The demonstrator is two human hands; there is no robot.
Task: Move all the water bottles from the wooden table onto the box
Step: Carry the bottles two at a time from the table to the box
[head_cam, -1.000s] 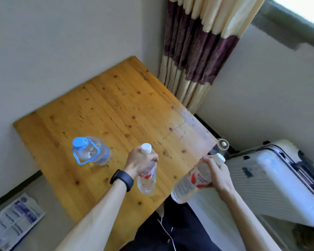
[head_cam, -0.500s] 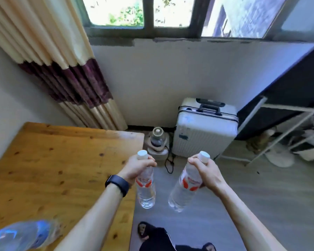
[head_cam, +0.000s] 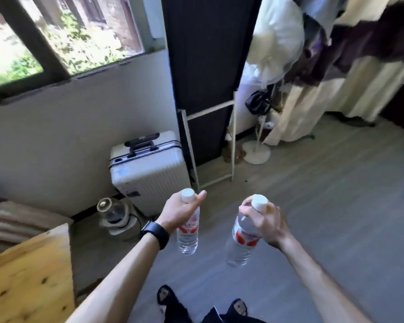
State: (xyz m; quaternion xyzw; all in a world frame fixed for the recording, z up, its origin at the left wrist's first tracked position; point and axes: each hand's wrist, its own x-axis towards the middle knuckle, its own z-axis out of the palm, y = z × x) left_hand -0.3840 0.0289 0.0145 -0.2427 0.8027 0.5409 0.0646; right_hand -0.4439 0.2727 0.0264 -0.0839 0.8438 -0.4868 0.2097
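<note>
Down at the bottom you can see your two feet in dark slippers [head_cam: 164, 297] on the grey floor [head_cam: 336, 229]. At the bottom left is a corner of the wooden bench [head_cam: 28, 276].

Your arms reach out over the floor. There is a black watch [head_cam: 155, 234] on your left wrist. Your left hand [head_cam: 180, 212] holds a water bottle [head_cam: 188, 234] near its top. The fingers are curled round the neck, just under the white cap, and the thumb sticks out straight. This bottle hangs almost upright, cap up.

Your right hand [head_cam: 266, 222] holds a second water bottle [head_cam: 243, 241]. The fingers wrap round its top, under the white cap. This one tilts, with its bottom end nearer to you. Both bottles have red and white labels. Both are up in the air over the floor, off to the right of the bench and not touching it.

A bit further, on the floor by the wall, sits a glass jug [head_cam: 112, 213] on a round base. Just behind it stands a white suitcase [head_cam: 147, 176] with a black handle. Beside the suitcase is a thin white frame [head_cam: 210, 110] in front of a dark panel [head_cam: 208, 54]. To the right is a round white stand [head_cam: 257, 152], with clothes [head_cam: 359, 43] hanging above. Far up on the left is the window [head_cam: 56, 43], with green leaves outside.
</note>
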